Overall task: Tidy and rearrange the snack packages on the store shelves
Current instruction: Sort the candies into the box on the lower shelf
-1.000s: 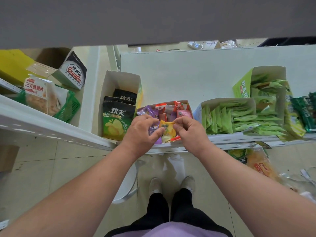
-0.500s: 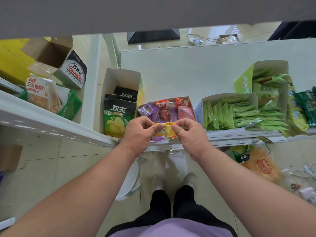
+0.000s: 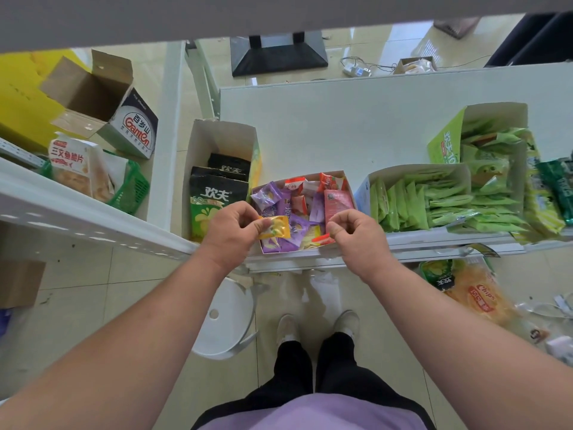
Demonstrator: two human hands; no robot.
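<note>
Left hand (image 3: 231,232) pinches one yellow packet (image 3: 276,227); right hand (image 3: 356,232) (fingers curled, holding nothing) hovers over the box (image 3: 348,184); three black bags (image 3: 217,193) alongside.

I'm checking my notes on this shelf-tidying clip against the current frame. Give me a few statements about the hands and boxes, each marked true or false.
1. The left hand pinches a yellow packet. True.
2. The right hand holds that packet too. False: it grips nothing and is apart from the packet.
3. The mixed-snack box sits between the black-and-green bags and the green packets. True.
4. The white stool stands on the shelf. False: it is on the floor.
</note>
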